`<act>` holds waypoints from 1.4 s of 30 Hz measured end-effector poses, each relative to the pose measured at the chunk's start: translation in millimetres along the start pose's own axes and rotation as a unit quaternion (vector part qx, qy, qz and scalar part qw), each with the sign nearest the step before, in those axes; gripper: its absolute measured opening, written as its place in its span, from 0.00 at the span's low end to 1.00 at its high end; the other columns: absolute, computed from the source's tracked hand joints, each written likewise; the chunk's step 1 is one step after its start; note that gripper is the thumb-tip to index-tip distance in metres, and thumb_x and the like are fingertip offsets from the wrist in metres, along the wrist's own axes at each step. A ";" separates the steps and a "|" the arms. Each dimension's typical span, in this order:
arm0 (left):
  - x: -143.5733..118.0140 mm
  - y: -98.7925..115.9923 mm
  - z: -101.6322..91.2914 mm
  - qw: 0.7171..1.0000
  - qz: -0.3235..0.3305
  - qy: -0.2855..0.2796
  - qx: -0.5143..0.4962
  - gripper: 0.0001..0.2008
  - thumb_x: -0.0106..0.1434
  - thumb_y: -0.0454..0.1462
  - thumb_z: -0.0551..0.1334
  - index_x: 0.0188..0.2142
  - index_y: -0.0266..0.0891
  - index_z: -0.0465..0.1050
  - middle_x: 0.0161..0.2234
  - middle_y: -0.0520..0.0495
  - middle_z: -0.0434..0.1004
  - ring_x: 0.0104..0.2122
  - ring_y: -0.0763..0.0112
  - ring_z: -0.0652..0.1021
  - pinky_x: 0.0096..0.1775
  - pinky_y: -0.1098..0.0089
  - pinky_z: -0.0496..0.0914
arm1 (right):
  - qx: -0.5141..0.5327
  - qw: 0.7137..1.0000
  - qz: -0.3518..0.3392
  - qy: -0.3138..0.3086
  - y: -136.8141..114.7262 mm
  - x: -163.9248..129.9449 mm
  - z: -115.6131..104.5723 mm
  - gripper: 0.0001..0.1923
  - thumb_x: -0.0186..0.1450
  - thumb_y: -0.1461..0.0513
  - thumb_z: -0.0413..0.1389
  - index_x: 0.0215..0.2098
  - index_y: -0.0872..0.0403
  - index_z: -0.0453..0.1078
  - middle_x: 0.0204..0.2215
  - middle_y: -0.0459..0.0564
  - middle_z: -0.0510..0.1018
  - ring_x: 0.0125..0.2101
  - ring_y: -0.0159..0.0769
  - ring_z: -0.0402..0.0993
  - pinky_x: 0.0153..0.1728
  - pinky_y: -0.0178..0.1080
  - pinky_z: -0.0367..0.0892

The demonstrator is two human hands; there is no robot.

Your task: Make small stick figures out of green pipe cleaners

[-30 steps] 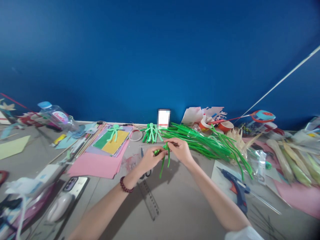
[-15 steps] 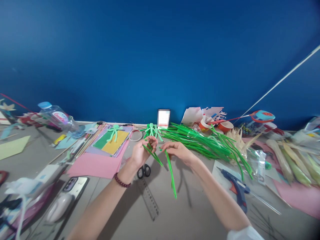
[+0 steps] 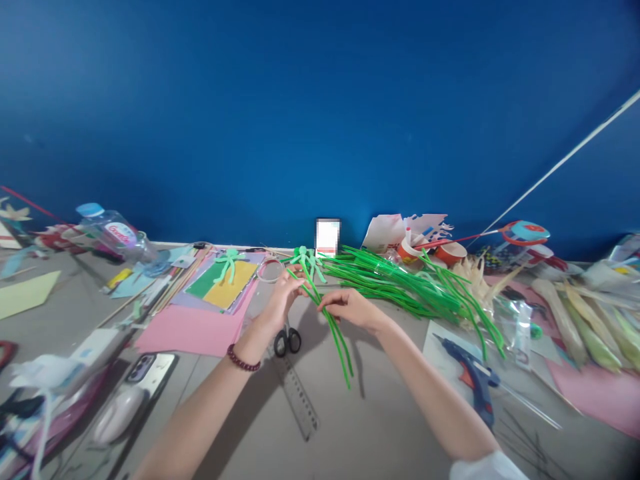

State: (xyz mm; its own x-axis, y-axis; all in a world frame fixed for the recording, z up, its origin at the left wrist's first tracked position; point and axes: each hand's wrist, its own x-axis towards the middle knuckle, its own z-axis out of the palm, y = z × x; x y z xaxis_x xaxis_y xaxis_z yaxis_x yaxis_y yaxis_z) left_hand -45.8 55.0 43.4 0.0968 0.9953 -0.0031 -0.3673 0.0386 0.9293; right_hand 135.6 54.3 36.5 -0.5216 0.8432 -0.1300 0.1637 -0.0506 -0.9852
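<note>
A: What just changed?
B: Half a second ago the green stems were split between the hands, the right one's hanging on its own. Now the green stems (image 3: 343, 350) are together — slanting down from the left hand (image 3: 287, 292) past the right hand (image 3: 351, 308), free ends near each other above the counter (image 3: 390, 433).
A: How is each grip?
B: The left is curled in, thumb and fingers nearly meeting on the upper part. The right is pinched narrow on them lower down. Whether they cross there, I can't tell.
A: So what does it mean for the work?
B: Both hands now steady the same stems, so I'd judge they're being lined up — no twist shows yet.
A: And nearby?
B: Scissors (image 3: 288, 342) and a ruler (image 3: 300, 400) lie below the left hand, untouched.
</note>
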 end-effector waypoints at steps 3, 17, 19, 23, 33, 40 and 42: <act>-2.9 -7.4 1.6 0.990 -0.002 -0.041 0.138 0.07 0.53 0.38 0.63 0.32 0.39 0.68 0.28 0.52 0.69 0.27 0.73 0.70 0.33 0.70 0.65 | 0.025 0.999 0.012 0.040 -0.3 2.0 -0.9 0.09 0.51 0.64 0.55 0.29 0.57 0.76 0.19 0.43 0.72 0.18 0.25 0.64 0.22 0.30 0.61; -1.2 -58.6 5.2 0.994 0.020 -0.066 0.079 0.11 0.54 0.43 0.65 0.28 0.38 0.67 0.22 0.55 0.66 0.22 0.76 0.68 0.28 0.73 0.64 | 0.245 0.964 0.035 0.093 15.9 14.1 -4.9 0.10 0.48 0.61 0.61 0.29 0.57 0.76 0.23 0.47 0.77 0.23 0.30 0.70 0.27 0.34 0.64; -1.5 -65.8 6.5 0.996 0.006 -0.077 0.051 0.13 0.52 0.42 0.66 0.30 0.38 0.67 0.24 0.54 0.67 0.22 0.77 0.68 0.27 0.73 0.64 | 0.266 0.959 0.030 0.093 19.5 15.7 -4.1 0.10 0.48 0.60 0.62 0.29 0.56 0.76 0.23 0.47 0.77 0.22 0.31 0.71 0.27 0.35 0.65; -2.7 -73.3 7.9 0.997 -0.011 -0.070 0.036 0.15 0.49 0.42 0.68 0.31 0.37 0.66 0.24 0.54 0.68 0.22 0.77 0.69 0.25 0.74 0.64 | 0.290 0.950 0.021 0.109 26.0 19.6 -3.5 0.11 0.48 0.59 0.63 0.28 0.57 0.75 0.23 0.47 0.77 0.23 0.32 0.71 0.27 0.36 0.67; -3.1 -76.8 7.8 0.998 -0.012 0.017 0.061 0.08 0.50 0.34 0.61 0.31 0.38 0.65 0.20 0.57 0.65 0.19 0.80 0.67 0.23 0.77 0.63 | 0.358 0.913 0.010 0.197 56.9 36.9 11.1 0.14 0.43 0.56 0.65 0.26 0.55 0.73 0.19 0.43 0.74 0.20 0.30 0.67 0.25 0.35 0.65; -0.7 -80.7 3.3 0.998 -0.026 0.001 0.061 0.14 0.51 0.37 0.62 0.39 0.37 0.67 0.20 0.57 0.66 0.18 0.78 0.68 0.22 0.75 0.65 | 0.374 0.908 0.000 0.190 67.7 40.5 8.8 0.14 0.44 0.56 0.65 0.27 0.56 0.73 0.20 0.45 0.75 0.21 0.31 0.68 0.27 0.36 0.66; -1.3 -78.6 3.6 0.998 -0.024 -0.008 0.054 0.14 0.52 0.38 0.62 0.40 0.37 0.67 0.20 0.57 0.65 0.19 0.78 0.68 0.23 0.76 0.65 | 0.378 0.907 -0.004 0.186 67.8 40.0 9.0 0.14 0.44 0.57 0.65 0.26 0.56 0.73 0.20 0.44 0.75 0.21 0.30 0.68 0.27 0.36 0.66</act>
State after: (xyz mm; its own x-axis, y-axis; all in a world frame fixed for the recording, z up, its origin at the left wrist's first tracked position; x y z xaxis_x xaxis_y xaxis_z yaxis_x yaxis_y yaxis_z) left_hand -13.7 50.3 -28.2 0.1266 0.9910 -0.0432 -0.2602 0.0752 0.9626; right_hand 118.2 79.8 -36.5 -0.1784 0.9602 -0.2147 -0.5330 -0.2777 -0.7993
